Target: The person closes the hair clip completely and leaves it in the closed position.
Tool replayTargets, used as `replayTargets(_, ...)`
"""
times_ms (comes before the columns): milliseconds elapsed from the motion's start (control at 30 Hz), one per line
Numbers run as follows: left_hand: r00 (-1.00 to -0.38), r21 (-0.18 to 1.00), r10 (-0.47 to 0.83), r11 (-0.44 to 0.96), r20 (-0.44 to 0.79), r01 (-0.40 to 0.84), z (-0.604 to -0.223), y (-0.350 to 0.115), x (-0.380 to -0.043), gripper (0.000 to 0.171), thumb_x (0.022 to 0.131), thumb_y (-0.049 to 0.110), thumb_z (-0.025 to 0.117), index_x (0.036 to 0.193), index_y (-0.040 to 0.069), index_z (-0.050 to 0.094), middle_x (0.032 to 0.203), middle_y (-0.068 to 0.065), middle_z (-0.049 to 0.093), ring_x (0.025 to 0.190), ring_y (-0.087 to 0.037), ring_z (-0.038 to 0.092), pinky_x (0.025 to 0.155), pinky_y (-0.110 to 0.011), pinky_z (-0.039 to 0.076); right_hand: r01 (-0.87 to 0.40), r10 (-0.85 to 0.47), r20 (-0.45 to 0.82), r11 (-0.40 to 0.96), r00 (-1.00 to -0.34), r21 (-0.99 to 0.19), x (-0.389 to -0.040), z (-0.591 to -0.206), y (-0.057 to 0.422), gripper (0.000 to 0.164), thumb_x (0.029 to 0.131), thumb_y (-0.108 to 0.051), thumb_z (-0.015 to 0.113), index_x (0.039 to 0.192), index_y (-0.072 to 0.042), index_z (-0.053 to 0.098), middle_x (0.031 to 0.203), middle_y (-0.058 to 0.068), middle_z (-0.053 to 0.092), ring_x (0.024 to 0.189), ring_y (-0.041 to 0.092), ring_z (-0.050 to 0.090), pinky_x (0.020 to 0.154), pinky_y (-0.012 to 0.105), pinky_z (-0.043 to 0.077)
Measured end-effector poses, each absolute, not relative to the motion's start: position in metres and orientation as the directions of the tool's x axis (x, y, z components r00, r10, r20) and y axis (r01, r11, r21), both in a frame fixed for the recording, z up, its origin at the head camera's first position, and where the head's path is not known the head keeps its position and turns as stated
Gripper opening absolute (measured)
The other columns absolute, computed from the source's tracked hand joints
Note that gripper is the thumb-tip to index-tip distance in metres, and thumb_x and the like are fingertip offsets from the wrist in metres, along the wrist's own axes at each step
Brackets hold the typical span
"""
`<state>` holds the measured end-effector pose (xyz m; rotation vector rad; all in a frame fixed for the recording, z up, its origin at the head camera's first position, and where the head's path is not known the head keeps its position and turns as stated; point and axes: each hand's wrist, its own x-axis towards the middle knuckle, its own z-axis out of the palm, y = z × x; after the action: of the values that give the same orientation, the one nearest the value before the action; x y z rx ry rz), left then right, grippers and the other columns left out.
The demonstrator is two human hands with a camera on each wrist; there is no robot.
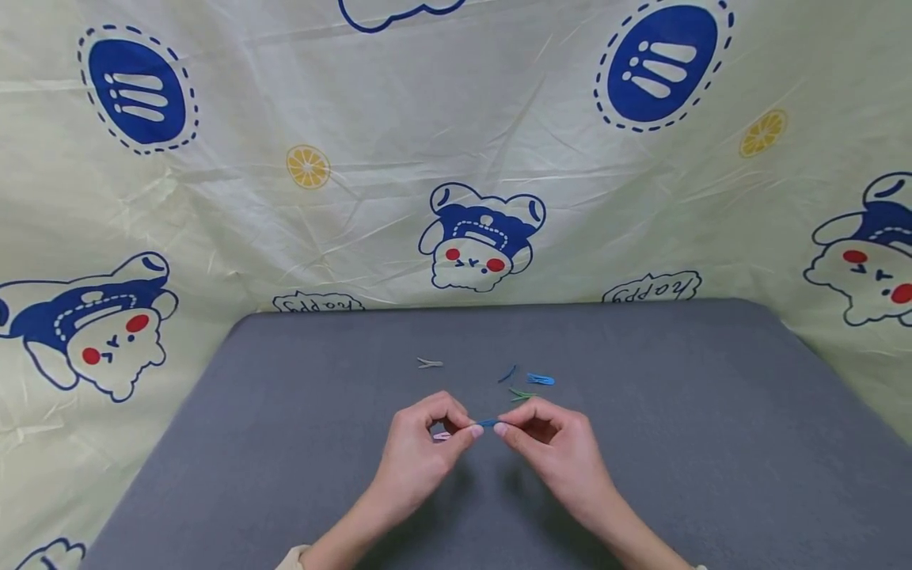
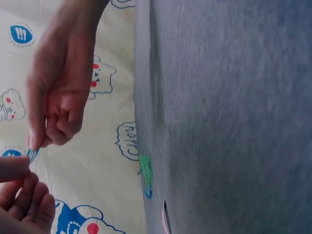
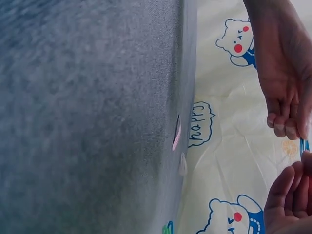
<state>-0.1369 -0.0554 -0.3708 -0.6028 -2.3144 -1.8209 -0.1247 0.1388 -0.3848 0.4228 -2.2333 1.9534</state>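
Between both hands, a little above the grey table, is a small blue hair clip [image 1: 488, 423]. My left hand [image 1: 426, 443] pinches its left end between thumb and index finger. The other end is pinched the same way by my right hand [image 1: 559, 447]. Thin parallel strips of the held clip [image 2: 32, 154] show in the left wrist view, and fingertips cover its ends. A pink clip [image 1: 442, 436] lies on the table, partly hidden behind my left hand. Just beyond my right hand is a green clip [image 1: 522, 394], its two arms spread apart.
Farther back on the grey table [image 1: 249, 443] lie a grey clip [image 1: 430, 363] with spread arms, a thin dark-blue clip [image 1: 507, 374] and a bright blue clip [image 1: 540, 379]. A cream sheet printed with cartoon bears [image 1: 484, 237] hangs behind the table and along its sides.
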Motion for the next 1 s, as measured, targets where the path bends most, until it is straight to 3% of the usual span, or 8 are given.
replayTargets(300, -0.905, 0.902, 0.216, 0.153, 0.368, 0.403, -0.35, -0.055, -0.126, 0.012, 0.082, -0.002, 0.076, 0.079, 0.009, 0.072, 0.077, 0.001, 0.064, 0.071, -0.016, 0.057, 0.066, -0.026, 0.045, -0.367, -0.086, 0.362, 0.06, -0.928, -0.928, -0.127, -0.388, 0.138, 0.011, 0.085, -0.003, 0.076, 0.096, -0.003, 0.073, 0.092, 0.012, 0.07, 0.08, 0.027, 0.066, 0.072, 0.031, 0.056)
replayTargets(500, -0.897, 0.909, 0.258, 0.12, 0.359, 0.399, -0.373, -0.059, -0.14, 0.003, 0.087, 0.016, 0.077, 0.088, 0.018, 0.075, 0.082, 0.006, 0.066, 0.078, -0.019, 0.06, 0.072, -0.03, 0.049, -0.443, -0.109, 0.437, 0.045, -0.893, -0.895, -0.129, -0.386, 0.143, 0.013, 0.085, 0.002, 0.074, 0.097, -0.003, 0.072, 0.094, 0.011, 0.068, 0.084, 0.023, 0.065, 0.074, 0.031, 0.056)
replayTargets(600, -0.899, 0.92, 0.271, 0.093, 0.344, 0.38, -0.373, -0.06, -0.14, 0.003, 0.088, 0.02, 0.076, 0.09, 0.018, 0.075, 0.084, 0.004, 0.066, 0.08, -0.02, 0.061, 0.077, -0.033, 0.051, -0.46, -0.118, 0.452, 0.042, -0.884, -0.887, -0.13, -0.386, 0.144, 0.012, 0.085, 0.004, 0.073, 0.096, 0.001, 0.071, 0.094, 0.012, 0.067, 0.085, 0.023, 0.065, 0.074, 0.03, 0.055)
replayTargets(800, -0.908, 0.935, 0.287, 0.088, 0.306, 0.343, -0.372, -0.061, -0.142, 0.004, 0.088, 0.015, 0.075, 0.092, 0.014, 0.076, 0.084, 0.001, 0.067, 0.08, -0.019, 0.063, 0.077, -0.031, 0.051, -0.451, -0.117, 0.446, 0.016, -0.887, -0.892, -0.129, -0.385, 0.145, 0.011, 0.085, 0.005, 0.073, 0.096, 0.004, 0.071, 0.097, 0.013, 0.065, 0.088, 0.023, 0.064, 0.076, 0.031, 0.056)
replayTargets(1000, -0.921, 0.959, 0.31, 0.079, 0.234, 0.271, -0.372, -0.06, -0.144, 0.004, 0.088, 0.011, 0.074, 0.092, 0.009, 0.075, 0.087, -0.003, 0.067, 0.082, -0.017, 0.063, 0.076, -0.028, 0.052, -0.44, -0.104, 0.435, 0.027, -0.894, -0.898, -0.129, -0.386, 0.145, 0.012, 0.084, 0.003, 0.075, 0.095, 0.001, 0.073, 0.098, 0.013, 0.064, 0.087, 0.02, 0.064, 0.075, 0.029, 0.056)
